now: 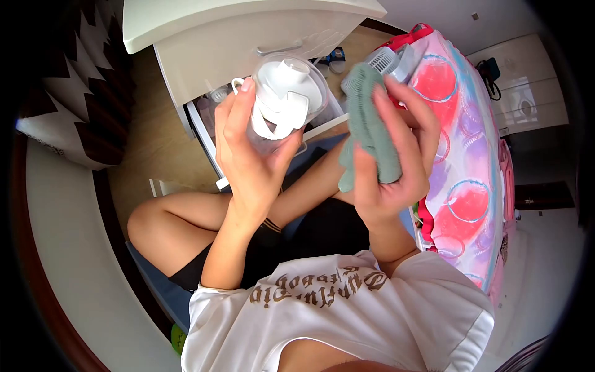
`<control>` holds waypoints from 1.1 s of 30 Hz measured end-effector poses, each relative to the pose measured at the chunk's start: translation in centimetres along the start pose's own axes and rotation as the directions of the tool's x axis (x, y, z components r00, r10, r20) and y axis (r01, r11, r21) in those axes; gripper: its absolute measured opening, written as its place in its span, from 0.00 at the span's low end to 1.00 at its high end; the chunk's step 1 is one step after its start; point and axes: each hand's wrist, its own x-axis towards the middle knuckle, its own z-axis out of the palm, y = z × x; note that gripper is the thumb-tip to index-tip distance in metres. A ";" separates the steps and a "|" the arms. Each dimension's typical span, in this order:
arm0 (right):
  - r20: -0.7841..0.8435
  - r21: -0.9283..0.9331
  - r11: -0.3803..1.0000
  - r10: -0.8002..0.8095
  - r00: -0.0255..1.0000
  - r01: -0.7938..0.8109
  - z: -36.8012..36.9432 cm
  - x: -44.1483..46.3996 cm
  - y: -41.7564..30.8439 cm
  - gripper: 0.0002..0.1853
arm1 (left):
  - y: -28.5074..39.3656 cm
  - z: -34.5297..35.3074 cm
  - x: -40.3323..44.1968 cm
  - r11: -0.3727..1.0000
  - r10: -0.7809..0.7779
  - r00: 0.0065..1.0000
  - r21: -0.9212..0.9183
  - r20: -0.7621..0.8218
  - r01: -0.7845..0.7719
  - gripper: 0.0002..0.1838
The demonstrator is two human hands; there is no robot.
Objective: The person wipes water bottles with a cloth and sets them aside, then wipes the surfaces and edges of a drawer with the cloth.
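A tan floor (136, 130) and pale walls frame the room, with the person sitting on a blue mat (161, 279), legs folded. Closest, at 6 o'clock, is a white T-shirt (322, 310) with brown lettering, above black shorts (322, 232).

The left hand (251, 149), toward 10 o'clock, is curled partway, its fingers and thumb gripping a white-lidded clear plastic cup (290, 93). The cup is raised at 12 o'clock, its lid facing up toward the camera. The right hand (403, 167), near 3 o'clock and slightly blurred, bends its fingers around a ribbed green-grey cloth (365, 118), which is bunched lengthwise between 1 and 2 o'clock, just beside the cup.

Behind the cup, an open drawer (327, 125) juts from a white cabinet (217, 62) at 11 o'clock; its contents are mostly hidden. A grey slotted basket (383, 60) lies at 1 o'clock, beside a pink patterned bedcover (474, 167) at 3. Farther off, a zigzag-patterned curtain (62, 111) hangs between 9 and 10.
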 end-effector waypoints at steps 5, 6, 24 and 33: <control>0.224 -0.113 0.988 -0.076 0.972 0.103 1.2 1.8 -2.0 0.28 | 0.1 -0.3 0.1 0.999 0.019 1.000 0.037 0.022 -0.019 0.55; 0.233 -0.116 0.988 -0.073 0.970 0.102 1.7 1.5 -2.2 0.28 | 0.2 -0.3 0.0 1.000 -0.021 1.000 0.022 0.016 0.021 0.53; 0.186 0.032 0.999 -0.012 0.982 0.006 1.5 -0.8 2.2 0.20 | 0.1 -0.1 -0.4 0.977 -0.204 0.964 0.104 0.170 0.188 0.48; 0.194 -0.086 0.984 -0.135 0.972 0.153 4.2 -1.6 2.0 0.23 | 0.5 -0.4 -0.2 0.966 -0.259 0.942 0.082 0.214 0.247 0.46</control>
